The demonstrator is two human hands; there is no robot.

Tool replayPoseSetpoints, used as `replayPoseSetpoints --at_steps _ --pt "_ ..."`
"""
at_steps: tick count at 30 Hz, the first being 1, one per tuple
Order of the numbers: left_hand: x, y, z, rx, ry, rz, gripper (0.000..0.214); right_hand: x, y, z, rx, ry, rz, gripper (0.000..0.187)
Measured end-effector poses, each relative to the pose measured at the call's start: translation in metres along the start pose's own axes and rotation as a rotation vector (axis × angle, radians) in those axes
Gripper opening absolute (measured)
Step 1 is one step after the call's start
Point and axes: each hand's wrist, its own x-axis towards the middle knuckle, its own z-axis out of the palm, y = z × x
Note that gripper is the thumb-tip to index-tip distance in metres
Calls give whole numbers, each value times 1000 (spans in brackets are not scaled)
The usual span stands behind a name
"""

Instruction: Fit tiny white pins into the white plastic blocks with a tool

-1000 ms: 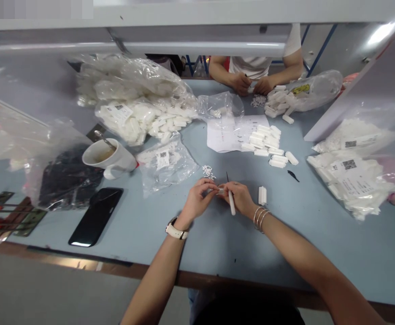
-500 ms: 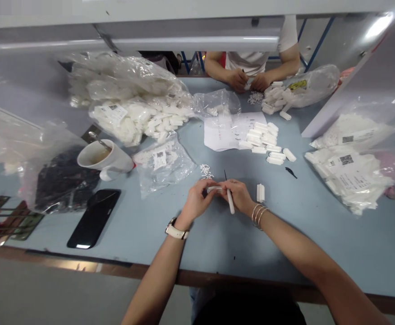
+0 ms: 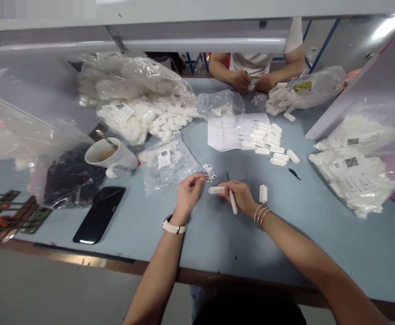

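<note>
My right hand [image 3: 238,195] grips two things: a small white plastic housing [image 3: 216,190] with rows of tiny slots, pinched at its right end, and a white-handled tool [image 3: 233,203] with a thin dark shaft pointing away from me. My left hand [image 3: 189,192] is apart from the housing, its fingers bent together at the edge of a little pile of small white pieces [image 3: 209,171]. Whether a piece is between those fingertips is too small to tell. Right of my right hand, a couple of white housings [image 3: 263,193] stand side by side on the blue table [image 3: 285,234].
Beyond lie a heap of white housings [image 3: 265,137], a paper sheet [image 3: 222,135] and a dark scrap [image 3: 294,174]. Bags of white parts [image 3: 130,117] [image 3: 353,180], a mug with a spoon [image 3: 111,155] and a phone [image 3: 99,215] flank me. Opposite, a co-worker's hands [image 3: 251,83] handle a similar part.
My left hand has let go of the housing and moved left to the small white pieces. The housing stays in my right hand with the tool. The view has shifted slightly.
</note>
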Motion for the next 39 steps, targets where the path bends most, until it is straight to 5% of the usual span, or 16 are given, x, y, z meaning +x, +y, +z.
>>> replayPoseSetpoints --at_steps 3,8,16,21,27,39 --pt "2 -10 -2 251 80 90 17 0 0 0 -17 -9 28 7" --pt "2 -9 6 442 -42 274 14 0 2 1 -16 -32 29 11" --pt "2 -3 12 611 -53 253 19 1 2 0 -53 -30 11 15" --pt "-2 -3 4 449 -27 175 13 1 2 1 -31 -23 17 16" --pt "-6 10 1 -8 -188 129 15 0 1 1 11 -16 26 18" --pt "-9 6 19 42 -218 271 11 1 0 0 -24 -7 8 18"
